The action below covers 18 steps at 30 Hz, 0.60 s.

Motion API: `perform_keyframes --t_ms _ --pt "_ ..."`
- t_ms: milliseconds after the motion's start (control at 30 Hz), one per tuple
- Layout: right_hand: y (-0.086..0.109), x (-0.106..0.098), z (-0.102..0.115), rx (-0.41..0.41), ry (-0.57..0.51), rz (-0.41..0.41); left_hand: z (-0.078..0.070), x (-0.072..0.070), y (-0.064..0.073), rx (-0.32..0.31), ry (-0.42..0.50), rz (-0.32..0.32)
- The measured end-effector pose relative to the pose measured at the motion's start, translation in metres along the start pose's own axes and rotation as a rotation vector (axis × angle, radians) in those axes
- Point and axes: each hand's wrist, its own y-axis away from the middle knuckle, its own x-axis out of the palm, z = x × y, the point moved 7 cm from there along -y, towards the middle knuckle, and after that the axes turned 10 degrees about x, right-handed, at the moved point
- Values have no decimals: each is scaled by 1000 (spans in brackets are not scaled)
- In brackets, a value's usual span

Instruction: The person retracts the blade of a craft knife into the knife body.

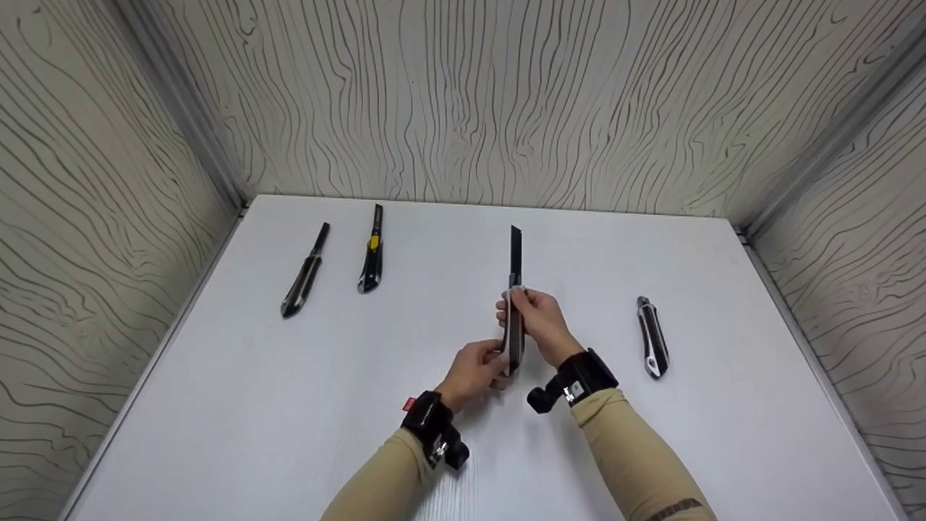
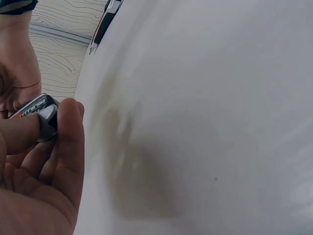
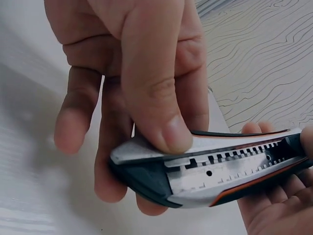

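Note:
Both hands hold one snap-off utility knife (image 1: 515, 329) above the table, its long dark blade (image 1: 516, 253) extended away from the body. My right hand (image 1: 544, 325) grips the front part of the handle, with the thumb on top and fingertips around its left side. At the butt end, my left hand (image 1: 474, 370) pinches the handle between thumb and fingers. In the right wrist view the knife's slotted metal channel (image 3: 220, 174) and dark end cap (image 3: 144, 178) show, the left thumb (image 3: 173, 134) against the silver edge. The left wrist view shows only the butt end (image 2: 46, 115).
Two utility knives lie on the white table (image 1: 289, 405) at back left: one dark (image 1: 302, 282), one with a yellow slider (image 1: 372, 253); both have blades out. Another utility knife (image 1: 653, 339) lies at right, with no long blade showing. Wood-patterned walls (image 1: 463, 101) enclose the table.

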Motion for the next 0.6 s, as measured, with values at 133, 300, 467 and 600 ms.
perform_keyframes --t_ms 133,300,467,600 --pt "-1 -1 -2 9 -2 -23 1 1 -1 -1 -5 2" --pt "-2 -2 -3 8 -16 -31 2 1 -1 -7 7 -3" --pt "-1 -2 -3 -1 -24 -39 -1 2 -1 -3 1 -4" --pt "0 -1 -3 -4 -24 -39 -3 2 0 12 5 -9"
